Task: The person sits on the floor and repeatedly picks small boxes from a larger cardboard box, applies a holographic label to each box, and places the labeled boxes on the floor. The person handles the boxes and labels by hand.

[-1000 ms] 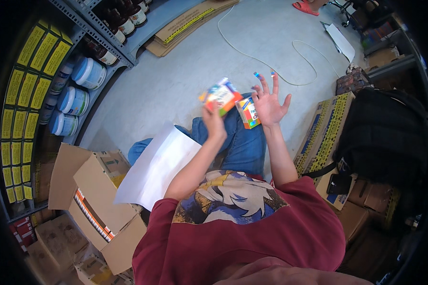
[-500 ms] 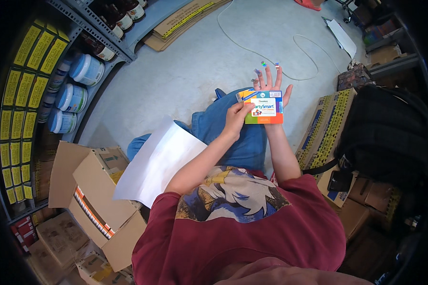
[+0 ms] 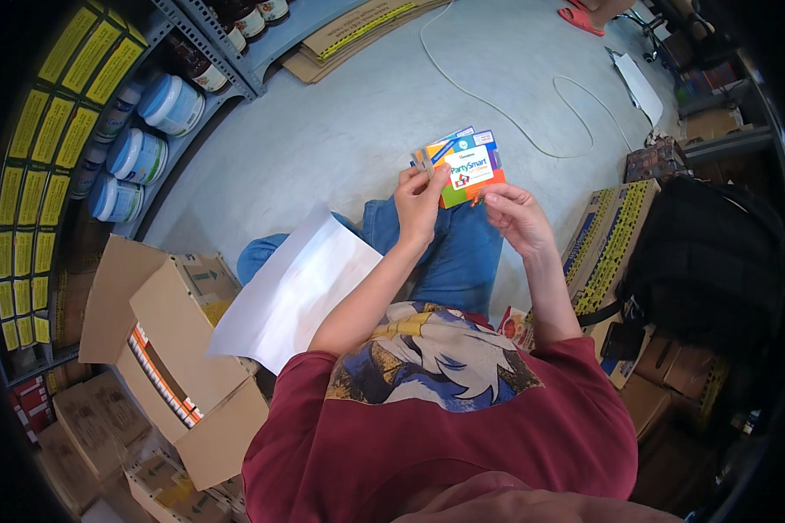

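My left hand [image 3: 419, 202] grips a small stack of multicoloured cardboard packets [image 3: 469, 166] with a white label, its thumb on the front face. Just below the packets' lower right corner, my right hand [image 3: 519, 218] has thumb and index pinched on something tiny and colourful that I cannot make out. Under the hands are my jean-clad legs [image 3: 445, 261]. A large white sheet [image 3: 292, 288] lies over my leg to the left. An open carton [image 3: 183, 331] holding orange-and-white packs stands beside it.
Shelving [image 3: 235, 65] at upper left holds yellow boxes [image 3: 70, 61], blue-lidded tubs [image 3: 166, 109] and bottles. Flattened cardboard [image 3: 340, 44] and a cable [image 3: 541, 131] lie on the floor. A black backpack [image 3: 706, 261] rests on boxes at right. Another person's foot in a red slipper [image 3: 584, 22] shows at top.
The packets have moved up, gathered in my left hand. My right hand, spread behind the packet half a second ago, now has its fingers pinched at their lower corner.
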{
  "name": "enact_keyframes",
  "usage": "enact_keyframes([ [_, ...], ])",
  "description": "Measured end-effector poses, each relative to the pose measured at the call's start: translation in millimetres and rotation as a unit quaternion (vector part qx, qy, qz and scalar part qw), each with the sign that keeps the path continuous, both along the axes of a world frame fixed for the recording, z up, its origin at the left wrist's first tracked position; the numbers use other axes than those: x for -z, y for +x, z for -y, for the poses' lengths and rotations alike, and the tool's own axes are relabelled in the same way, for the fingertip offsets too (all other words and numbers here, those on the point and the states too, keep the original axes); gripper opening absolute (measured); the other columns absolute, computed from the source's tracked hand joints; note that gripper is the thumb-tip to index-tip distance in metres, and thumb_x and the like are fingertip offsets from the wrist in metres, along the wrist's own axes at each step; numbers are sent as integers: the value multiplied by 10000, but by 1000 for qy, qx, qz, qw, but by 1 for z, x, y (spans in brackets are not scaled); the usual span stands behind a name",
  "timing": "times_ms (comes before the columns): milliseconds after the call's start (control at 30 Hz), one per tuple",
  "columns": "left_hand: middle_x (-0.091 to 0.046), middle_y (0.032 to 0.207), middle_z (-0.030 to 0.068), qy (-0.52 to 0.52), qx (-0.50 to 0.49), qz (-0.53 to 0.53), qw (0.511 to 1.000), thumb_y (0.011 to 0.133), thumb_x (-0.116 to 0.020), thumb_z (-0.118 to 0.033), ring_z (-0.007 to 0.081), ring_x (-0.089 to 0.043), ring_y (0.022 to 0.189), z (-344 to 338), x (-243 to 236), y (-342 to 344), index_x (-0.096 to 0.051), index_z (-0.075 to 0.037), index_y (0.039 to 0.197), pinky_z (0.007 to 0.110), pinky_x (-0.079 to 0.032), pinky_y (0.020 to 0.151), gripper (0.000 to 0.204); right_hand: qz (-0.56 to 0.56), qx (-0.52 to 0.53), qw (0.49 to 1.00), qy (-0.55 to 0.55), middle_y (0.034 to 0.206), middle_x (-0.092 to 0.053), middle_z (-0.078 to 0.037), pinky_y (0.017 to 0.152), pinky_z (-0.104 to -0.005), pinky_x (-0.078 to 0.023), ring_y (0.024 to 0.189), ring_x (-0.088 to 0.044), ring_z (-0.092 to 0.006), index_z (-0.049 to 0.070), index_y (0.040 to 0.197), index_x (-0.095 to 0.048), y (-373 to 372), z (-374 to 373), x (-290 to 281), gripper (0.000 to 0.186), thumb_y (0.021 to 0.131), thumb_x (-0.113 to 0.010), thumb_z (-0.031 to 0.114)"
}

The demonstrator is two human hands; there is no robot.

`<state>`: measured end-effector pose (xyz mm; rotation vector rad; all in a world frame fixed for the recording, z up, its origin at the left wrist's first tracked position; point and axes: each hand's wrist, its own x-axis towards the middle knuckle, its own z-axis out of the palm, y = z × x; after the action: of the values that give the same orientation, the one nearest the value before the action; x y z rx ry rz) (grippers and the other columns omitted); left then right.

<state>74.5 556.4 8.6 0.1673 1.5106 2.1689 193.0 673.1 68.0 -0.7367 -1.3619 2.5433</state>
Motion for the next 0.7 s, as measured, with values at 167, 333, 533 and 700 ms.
enact_keyframes([
  [167, -461, 1009, 71, -36, -52, -101, 993, 772, -752, -286, 130, -498, 888, 4, -1, -3, -715, 3, 843, 262, -428, 694, 300, 51, 39, 993, 99, 681, -603, 19, 473, -171, -288, 522, -401, -26, 18, 912, -691, -14, 19, 0, 140, 779, -716, 52],
  [333, -455, 993, 70, -29, -84, -119, 989, 769, -757, -287, 133, -498, 888, 5, -4, -3, -714, 4, 835, 252, -437, 638, 302, 41, 53, 988, 142, 841, -687, -58, 557, -176, -402, 645, -555, -44, 13, 921, -699, -25, 35, 0, 147, 782, -715, 61],
  [533, -450, 1011, 58, -39, -82, -96, 991, 797, -736, -240, 112, -475, 922, 8, -6, -4, -710, 12, 888, 249, -439, 712, 269, 51, 70, 986, 144, 857, -688, -82, 677, -207, -481, 750, -629, -95, -17, 939, -690, -32, 42, -2, 161, 783, -701, 22],
  [700, -439, 995, 52, -46, -88, -104, 990, 801, -732, -239, 108, -471, 894, 8, -4, -4, -707, 19, 878, 248, -443, 694, 271, 6, 86, 981, 173, 854, -688, -97, 711, -221, -503, 749, -637, -105, -35, 930, -686, -37, 43, 11, 151, 786, -694, 8],
])
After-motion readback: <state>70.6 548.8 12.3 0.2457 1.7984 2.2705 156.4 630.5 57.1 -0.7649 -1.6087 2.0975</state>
